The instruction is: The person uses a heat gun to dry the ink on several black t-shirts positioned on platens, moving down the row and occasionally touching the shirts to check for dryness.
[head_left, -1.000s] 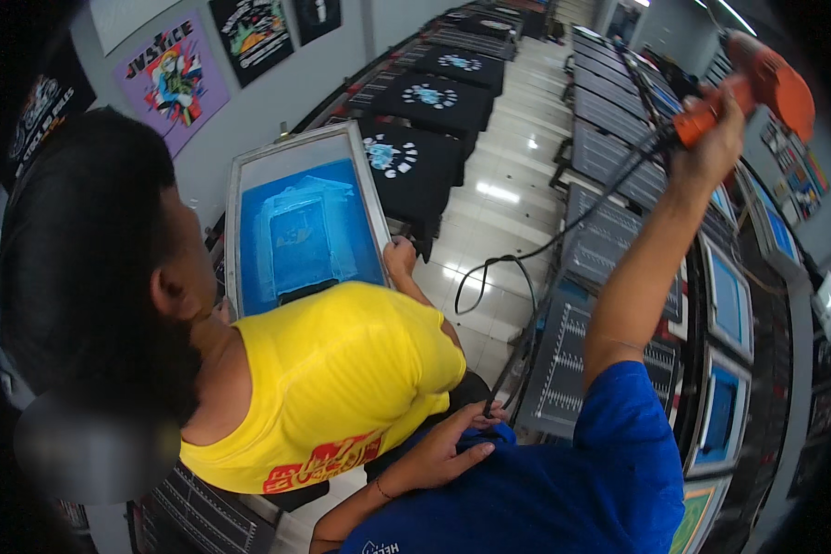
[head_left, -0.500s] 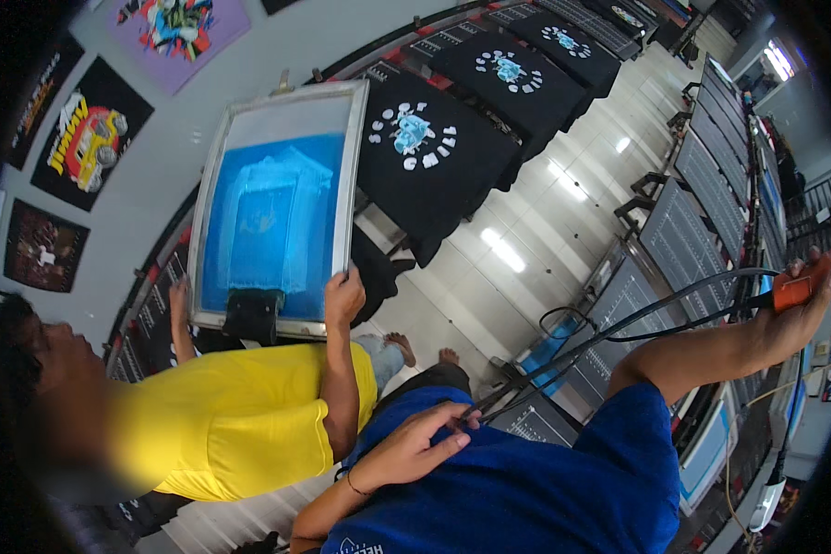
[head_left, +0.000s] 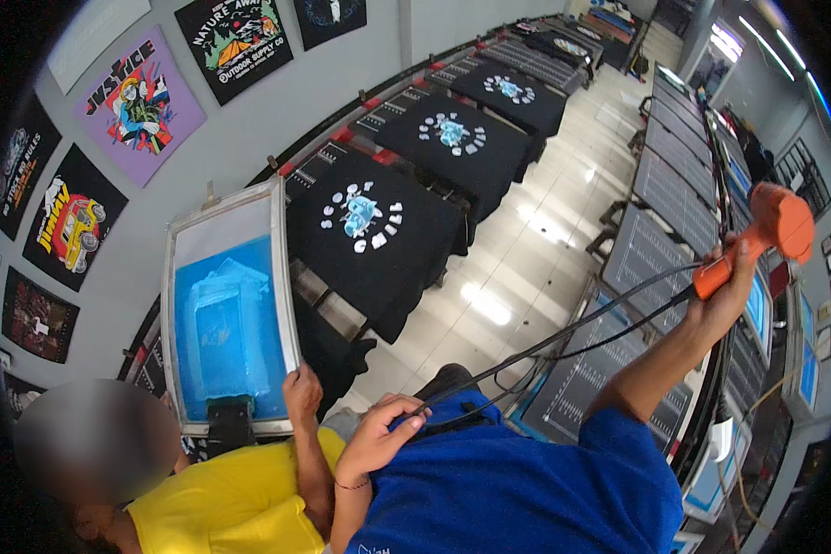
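My right hand [head_left: 725, 291] is raised at the right, wrapped round the handle of an orange hair dryer [head_left: 780, 222]. Two strands of black cable [head_left: 572, 323] run from its handle back across to my body. In front of my blue shirt, my left hand [head_left: 383, 439] is closed on the cable, fingers bent round it. At my left a person in a yellow shirt [head_left: 235, 499] grips the edge of a blue printing screen [head_left: 226, 323] in a metal frame. A dark squeegee [head_left: 230, 420] lies at the screen's near end.
Black T-shirts with light blue prints [head_left: 360, 217] lie on a row of boards along the left wall. Grey printing boards [head_left: 656, 258] line the right side. A tiled floor aisle [head_left: 526, 249] runs between the rows. Printed cloths [head_left: 143, 106] hang on the wall.
My right hand has swung the hair dryer up, and its orange body now shows fully. The view has shifted; the screen and the person in yellow appear further left. My left hand stays on the cable.
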`<state>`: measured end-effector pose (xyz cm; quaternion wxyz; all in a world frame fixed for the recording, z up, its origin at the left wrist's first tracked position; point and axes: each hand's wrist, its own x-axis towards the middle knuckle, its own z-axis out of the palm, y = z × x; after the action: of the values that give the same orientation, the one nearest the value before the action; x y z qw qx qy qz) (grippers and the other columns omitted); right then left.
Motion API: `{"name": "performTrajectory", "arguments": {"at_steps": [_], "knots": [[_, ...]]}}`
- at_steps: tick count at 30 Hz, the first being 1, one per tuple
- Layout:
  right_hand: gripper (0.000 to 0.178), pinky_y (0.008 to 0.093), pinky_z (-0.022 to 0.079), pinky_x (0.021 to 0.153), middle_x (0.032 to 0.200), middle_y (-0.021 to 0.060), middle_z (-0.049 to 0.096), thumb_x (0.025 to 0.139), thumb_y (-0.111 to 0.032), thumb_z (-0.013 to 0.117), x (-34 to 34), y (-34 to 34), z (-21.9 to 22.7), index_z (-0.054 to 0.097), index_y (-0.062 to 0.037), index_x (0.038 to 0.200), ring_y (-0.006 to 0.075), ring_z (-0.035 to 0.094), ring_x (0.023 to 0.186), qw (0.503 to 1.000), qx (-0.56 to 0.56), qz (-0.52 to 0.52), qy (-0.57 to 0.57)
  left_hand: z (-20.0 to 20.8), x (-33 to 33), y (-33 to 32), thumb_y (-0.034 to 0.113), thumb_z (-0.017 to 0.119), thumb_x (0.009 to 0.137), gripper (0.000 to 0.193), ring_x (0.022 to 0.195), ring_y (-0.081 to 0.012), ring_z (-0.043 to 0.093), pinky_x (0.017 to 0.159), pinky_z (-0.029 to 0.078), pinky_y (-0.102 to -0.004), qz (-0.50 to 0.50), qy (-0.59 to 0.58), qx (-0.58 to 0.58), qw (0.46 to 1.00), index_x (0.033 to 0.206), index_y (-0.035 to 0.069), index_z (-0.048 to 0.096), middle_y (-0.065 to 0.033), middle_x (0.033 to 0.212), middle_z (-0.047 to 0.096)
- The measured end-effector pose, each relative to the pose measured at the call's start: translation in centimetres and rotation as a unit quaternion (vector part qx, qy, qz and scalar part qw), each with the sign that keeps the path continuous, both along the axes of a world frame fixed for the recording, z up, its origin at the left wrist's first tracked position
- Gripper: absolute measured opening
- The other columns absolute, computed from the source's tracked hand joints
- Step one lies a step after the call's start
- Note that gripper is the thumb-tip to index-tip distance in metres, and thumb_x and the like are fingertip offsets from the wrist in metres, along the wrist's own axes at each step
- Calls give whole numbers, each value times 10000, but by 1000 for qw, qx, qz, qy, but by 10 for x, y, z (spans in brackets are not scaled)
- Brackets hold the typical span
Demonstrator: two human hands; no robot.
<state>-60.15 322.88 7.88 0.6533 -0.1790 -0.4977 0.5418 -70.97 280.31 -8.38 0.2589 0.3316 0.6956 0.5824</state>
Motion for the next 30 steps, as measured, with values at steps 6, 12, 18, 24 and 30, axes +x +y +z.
{"name": "performTrajectory", "arguments": {"at_steps": [6, 12, 18, 24, 30], "knots": [[352, 197, 433, 477, 919, 59, 583, 897, -201, 637, -50, 98, -26, 496, -39, 1175, 107, 553, 669, 1000, -25, -14, 5, -12, -80, 105, 151, 577, 935, 155, 798, -104, 569, 770, 460, -265, -15, -130, -23, 991, 924, 4, 625, -28, 819, 624], [449, 210, 443, 436, 879, 63, 561, 854, -200, 675, -96, 219, -72, 465, -31, 1214, 101, 539, 644, 998, -20, 32, -45, -33, -175, 312, 144, 587, 936, 235, 762, -69, 532, 694, 458, -223, -134, -210, 30, 968, 1128, 14, 552, 15, 857, 576], [563, 284, 489, 718, 900, 105, 537, 823, -223, 667, -127, 301, -79, 419, 19, 1268, 138, 521, 749, 993, -22, 55, -102, -4, -249, 530, 231, 571, 947, 225, 665, -130, 520, 626, 434, -304, -286, 100, 2, 953, 930, 7, 576, -72, 704, 549], [623, 491, 346, 1044, 896, 110, 542, 804, -346, 659, -122, 374, -78, 413, 32, 1232, 220, 582, 824, 992, 75, 44, -95, 47, -334, 779, 267, 598, 901, 301, 602, -347, 574, 566, 429, -406, -223, 301, 155, 914, 804, -17, 607, -215, 672, 569], [615, 367, 498, 608, 779, 86, 511, 748, -301, 718, -110, 414, -81, 437, 12, 1197, 182, 541, 557, 981, 96, 143, -88, 164, -369, 1014, 348, 597, 888, 343, 735, -364, 606, 642, 454, -424, -247, 395, 289, 836, 834, 11, 637, -194, 758, 621]]}}
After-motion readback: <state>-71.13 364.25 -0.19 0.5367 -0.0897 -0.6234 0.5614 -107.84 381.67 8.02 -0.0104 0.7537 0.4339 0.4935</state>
